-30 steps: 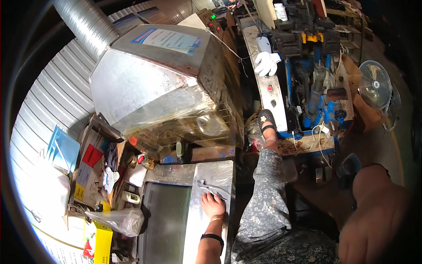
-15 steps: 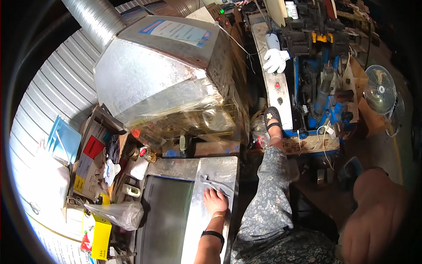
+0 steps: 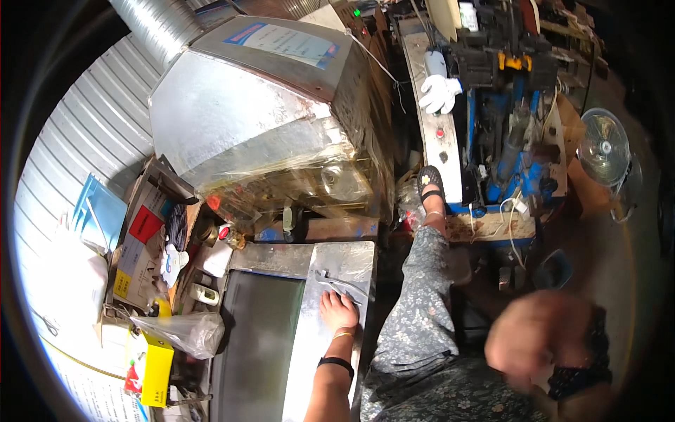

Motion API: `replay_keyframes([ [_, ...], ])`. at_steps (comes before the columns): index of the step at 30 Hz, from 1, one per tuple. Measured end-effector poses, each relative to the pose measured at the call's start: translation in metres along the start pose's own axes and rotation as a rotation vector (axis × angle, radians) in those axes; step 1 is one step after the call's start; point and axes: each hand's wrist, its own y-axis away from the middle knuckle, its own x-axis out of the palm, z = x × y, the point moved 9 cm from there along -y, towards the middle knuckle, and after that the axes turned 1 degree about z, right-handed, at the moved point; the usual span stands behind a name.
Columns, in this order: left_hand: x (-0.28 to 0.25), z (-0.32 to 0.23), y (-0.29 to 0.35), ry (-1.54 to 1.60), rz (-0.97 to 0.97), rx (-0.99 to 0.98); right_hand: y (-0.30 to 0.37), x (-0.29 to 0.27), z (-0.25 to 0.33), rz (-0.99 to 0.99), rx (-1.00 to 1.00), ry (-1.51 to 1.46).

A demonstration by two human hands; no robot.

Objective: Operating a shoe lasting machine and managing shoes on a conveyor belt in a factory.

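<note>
Fingers (image 3: 328,300) loose, left hand (image 3: 339,315) rests by metal tool (image 3: 335,283), lifting would need pinching; blurred right hand (image 3: 522,339), we can't tell.

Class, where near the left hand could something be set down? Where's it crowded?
Bare: the metal strip between left forearm and dark panel; that panel's middle. Crowded: beyond the left hand, metal tools; farther left, plastic bag, yellow box.

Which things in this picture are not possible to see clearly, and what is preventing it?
In the head view:
Right hand: blurred, so its grip is unclear.
Left hand: its back hides the palm.
Silver duct: upper end cut off by the top edge.
</note>
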Motion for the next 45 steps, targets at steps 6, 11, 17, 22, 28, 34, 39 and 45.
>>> replay_keyframes([
  [6, 0.003, 0.016, -0.01, 0.188, -0.116, 0.14, 0.004, -0.008, -0.208, -0.352, 0.423, 0.025],
  [11, -0.048, 0.091, 0.032, 1.129, -0.194, -0.533, -0.021, 0.031, -0.248, -0.149, 0.385, 0.613],
  [17, -0.18, 0.181, 0.164, 0.726, -0.224, -0.479, -0.026, 0.057, -0.266, -0.105, 0.416, 0.84],
  [22, -0.266, 0.255, 0.283, -0.166, -0.253, -0.49, -0.034, 0.045, -0.28, -0.063, 0.375, 0.923],
  [28, -0.335, 0.361, 0.424, -0.649, 0.05, -1.369, -0.045, 0.042, -0.315, 0.027, 0.343, 0.842],
  [34, -0.352, 0.306, 0.365, -1.019, -0.248, -1.018, -0.034, 0.024, -0.322, 0.003, 0.283, 0.754],
  [39, -0.31, 0.339, 0.364, -0.137, 0.008, -1.018, -0.034, 0.026, -0.333, 0.024, 0.242, 0.679],
  [45, -0.23, 0.176, 0.337, -0.565, 0.09, -0.124, -0.038, 0.024, -0.32, -0.005, 0.21, 0.698],
])
